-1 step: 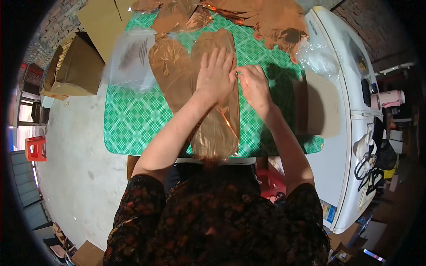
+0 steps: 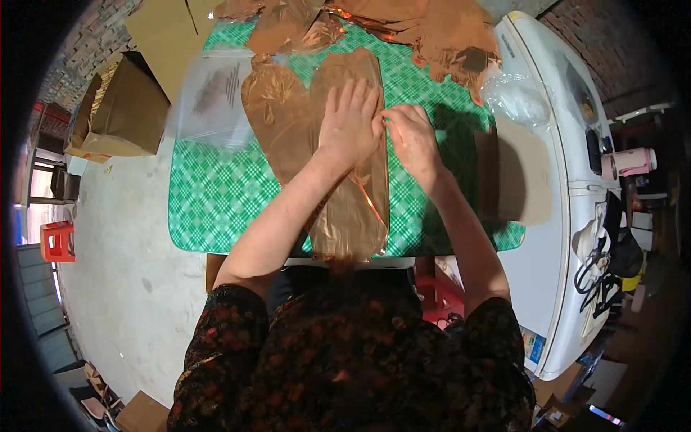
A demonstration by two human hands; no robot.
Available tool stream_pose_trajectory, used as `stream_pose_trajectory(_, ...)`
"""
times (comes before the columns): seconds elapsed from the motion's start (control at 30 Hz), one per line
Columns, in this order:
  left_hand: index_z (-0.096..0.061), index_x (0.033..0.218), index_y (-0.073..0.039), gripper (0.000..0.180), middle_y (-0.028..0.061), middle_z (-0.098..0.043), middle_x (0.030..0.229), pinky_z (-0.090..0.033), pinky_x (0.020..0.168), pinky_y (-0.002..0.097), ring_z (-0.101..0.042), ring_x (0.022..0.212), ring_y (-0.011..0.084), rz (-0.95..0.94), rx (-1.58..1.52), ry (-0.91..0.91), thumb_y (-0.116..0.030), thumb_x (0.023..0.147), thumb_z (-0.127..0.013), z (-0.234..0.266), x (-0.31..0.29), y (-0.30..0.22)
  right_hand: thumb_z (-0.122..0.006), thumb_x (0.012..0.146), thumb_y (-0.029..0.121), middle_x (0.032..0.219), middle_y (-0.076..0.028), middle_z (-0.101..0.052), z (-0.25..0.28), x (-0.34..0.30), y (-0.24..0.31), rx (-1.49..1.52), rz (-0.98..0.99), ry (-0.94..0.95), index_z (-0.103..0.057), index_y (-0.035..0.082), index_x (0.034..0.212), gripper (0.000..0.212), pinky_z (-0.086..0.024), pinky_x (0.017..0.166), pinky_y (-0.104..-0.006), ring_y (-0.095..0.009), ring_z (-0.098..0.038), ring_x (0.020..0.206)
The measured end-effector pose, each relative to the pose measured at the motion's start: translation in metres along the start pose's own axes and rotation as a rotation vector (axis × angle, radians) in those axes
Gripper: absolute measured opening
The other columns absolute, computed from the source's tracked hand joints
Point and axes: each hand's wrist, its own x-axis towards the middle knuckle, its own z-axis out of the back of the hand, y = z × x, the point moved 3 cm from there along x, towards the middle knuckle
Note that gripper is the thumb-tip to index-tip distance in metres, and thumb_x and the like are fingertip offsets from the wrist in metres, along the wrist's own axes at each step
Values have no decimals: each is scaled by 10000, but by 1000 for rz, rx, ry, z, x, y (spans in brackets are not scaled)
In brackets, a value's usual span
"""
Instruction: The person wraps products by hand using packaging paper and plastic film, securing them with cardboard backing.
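Note:
A long copper-coloured foil bag (image 2: 353,209) lies lengthwise on the table with the green checked cover (image 2: 216,194). My left hand (image 2: 349,122) rests flat on the bag's upper part, fingers stretched out. My right hand (image 2: 410,137) is just to its right, fingertips pinched on the bag's right edge, close to my left fingertips. A second copper foil bag (image 2: 277,119) lies beside it on the left, partly under my left forearm.
A clear plastic sheet (image 2: 209,93) lies at the table's left. Crumpled copper foil (image 2: 439,32) is piled at the far edge. A brown cardboard sheet (image 2: 515,173) overlaps a white appliance (image 2: 554,288) on the right. An open cardboard box (image 2: 119,108) and a red stool (image 2: 57,241) stand on the floor.

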Motion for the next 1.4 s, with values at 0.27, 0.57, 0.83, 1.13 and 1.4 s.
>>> stream_pose_trajectory(0.27,-486,1557,-16,633,165,-449,1641,-228,1280,550,-351,1553,338,32,-4,-8,-367,1032,-443,-1,0,3,-750,821,-52,982,-78,-669,-21,21,-23,-15,93,-25,-713,69,1067,277,-536,849,-400,-319,-625,953)
stream_pose_trajectory(0.57,-474,1564,-2,637,174,-443,1644,-228,1290,541,-346,1560,338,59,-20,24,-349,1031,-436,5,2,0,-705,901,75,1017,-94,-670,-35,48,-43,-89,18,31,-730,67,1013,115,-526,886,-420,-334,-605,999)
stream_pose_trajectory(0.83,-460,1577,-4,650,165,-424,1659,-226,1288,549,-331,1562,352,57,29,42,-352,1029,-439,4,-1,0,-722,878,36,1047,-106,-693,-44,68,-61,60,24,-22,-727,66,1037,162,-529,907,-435,-374,-624,1029)
stream_pose_trajectory(1.13,-452,1606,-90,633,161,-385,1690,-207,1287,576,-297,1585,355,68,-9,30,-355,1032,-453,6,-1,0,-678,916,18,1255,-162,-694,-55,66,-77,-72,-29,-59,-684,9,1275,359,-520,1001,-459,-409,-616,1157)
stream_pose_trajectory(1.4,-446,1614,-107,626,142,-374,1697,-198,1288,581,-274,1594,355,51,-26,-43,-353,1039,-476,13,0,-3,-650,907,53,1298,-138,-695,-55,65,-72,-140,86,-37,-700,26,1294,391,-480,1054,-461,-374,-600,1202)
